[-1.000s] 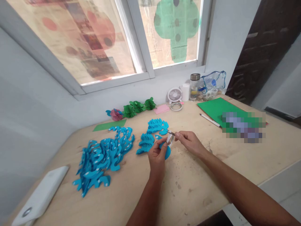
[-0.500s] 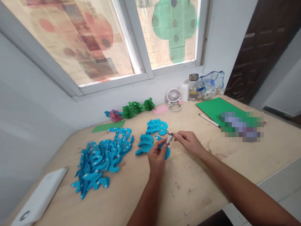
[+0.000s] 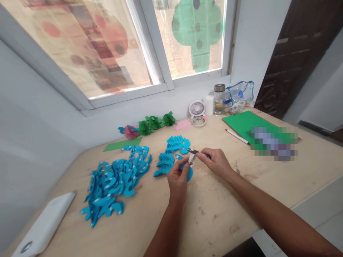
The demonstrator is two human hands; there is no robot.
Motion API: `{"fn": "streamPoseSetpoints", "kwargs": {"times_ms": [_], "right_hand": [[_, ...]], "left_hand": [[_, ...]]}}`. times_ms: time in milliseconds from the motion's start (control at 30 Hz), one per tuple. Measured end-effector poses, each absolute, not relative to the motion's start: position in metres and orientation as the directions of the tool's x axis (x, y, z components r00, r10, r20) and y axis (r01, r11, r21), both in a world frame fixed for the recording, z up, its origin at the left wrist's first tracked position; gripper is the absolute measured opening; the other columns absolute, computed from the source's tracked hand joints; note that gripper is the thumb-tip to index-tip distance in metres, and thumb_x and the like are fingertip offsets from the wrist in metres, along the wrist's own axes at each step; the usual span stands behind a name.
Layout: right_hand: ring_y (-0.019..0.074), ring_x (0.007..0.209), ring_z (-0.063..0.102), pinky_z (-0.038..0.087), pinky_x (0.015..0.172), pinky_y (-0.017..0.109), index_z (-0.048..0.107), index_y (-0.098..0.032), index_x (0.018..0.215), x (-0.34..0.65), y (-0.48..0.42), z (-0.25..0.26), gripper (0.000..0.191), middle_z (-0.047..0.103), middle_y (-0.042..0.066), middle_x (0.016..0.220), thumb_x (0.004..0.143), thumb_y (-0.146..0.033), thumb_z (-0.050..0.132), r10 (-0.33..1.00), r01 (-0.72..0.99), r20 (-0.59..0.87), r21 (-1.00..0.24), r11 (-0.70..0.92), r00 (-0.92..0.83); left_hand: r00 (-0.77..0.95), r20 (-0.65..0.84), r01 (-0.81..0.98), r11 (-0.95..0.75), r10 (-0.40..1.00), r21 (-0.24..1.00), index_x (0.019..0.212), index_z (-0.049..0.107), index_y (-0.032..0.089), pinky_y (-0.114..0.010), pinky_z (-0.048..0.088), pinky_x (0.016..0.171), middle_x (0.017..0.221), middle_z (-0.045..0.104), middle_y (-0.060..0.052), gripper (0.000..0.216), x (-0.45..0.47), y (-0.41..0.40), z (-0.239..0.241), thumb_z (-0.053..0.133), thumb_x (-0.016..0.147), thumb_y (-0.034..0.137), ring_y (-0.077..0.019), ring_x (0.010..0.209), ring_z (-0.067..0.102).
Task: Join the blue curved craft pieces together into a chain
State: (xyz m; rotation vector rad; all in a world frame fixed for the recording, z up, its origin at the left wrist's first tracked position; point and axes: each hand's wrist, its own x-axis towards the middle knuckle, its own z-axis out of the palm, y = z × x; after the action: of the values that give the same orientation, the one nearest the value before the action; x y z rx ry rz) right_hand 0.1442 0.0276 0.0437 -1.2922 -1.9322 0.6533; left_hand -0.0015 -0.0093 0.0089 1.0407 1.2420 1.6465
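Observation:
My left hand [image 3: 178,175] is closed in a pinch on a short white strip [image 3: 192,159], which looks like tape. A rounded blue paper piece [image 3: 190,174] shows beneath those fingers. In my right hand [image 3: 215,160] is a slim dark pointed tool [image 3: 195,152]; its exact kind is unclear. Its tip points left, just above the strip, with a tiny white bit near it. Beyond my hands lie two clusters of folded blue paper, a nearer one [image 3: 164,165] and a farther one [image 3: 177,143]. A small loose blue piece [image 3: 178,156] rests between them and my left hand.
A large heap of blue paper pieces with white patches [image 3: 115,182] lies left. Green paper flowers [image 3: 155,122], a tape roll [image 3: 198,121], a small fan [image 3: 197,108] and a bottle [image 3: 219,100] line the back. A pen [image 3: 237,136] and green sheets [image 3: 243,123] lie right.
The tool in my right hand has shifted slightly, its tip now lying flatter and apart from the white strip, with a tiny white bit near it. My left hand keeps its pinch.

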Motion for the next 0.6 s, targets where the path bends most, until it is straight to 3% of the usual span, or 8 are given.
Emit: {"fn": "streamPoseSetpoints", "kwargs": {"times_ms": [600], "right_hand": [[0.0085,0.050,0.037,0.023,0.049,0.022,0.051,-0.016,0.059,0.1436,0.0287,0.0396,0.047,0.039,-0.003,0.051,0.084,-0.054,0.039,0.928,0.585,0.265,-0.721,0.371,-0.262]], "left_hand": [[-0.414,0.138,-0.175,-0.228,0.900,0.958,0.089,0.069,0.016,-0.029,0.048,0.079,0.085,0.070,-0.005,0.028,-0.0044,-0.0073,0.0081,0.068,0.067,0.033,-0.0176,0.081,0.063]]}}
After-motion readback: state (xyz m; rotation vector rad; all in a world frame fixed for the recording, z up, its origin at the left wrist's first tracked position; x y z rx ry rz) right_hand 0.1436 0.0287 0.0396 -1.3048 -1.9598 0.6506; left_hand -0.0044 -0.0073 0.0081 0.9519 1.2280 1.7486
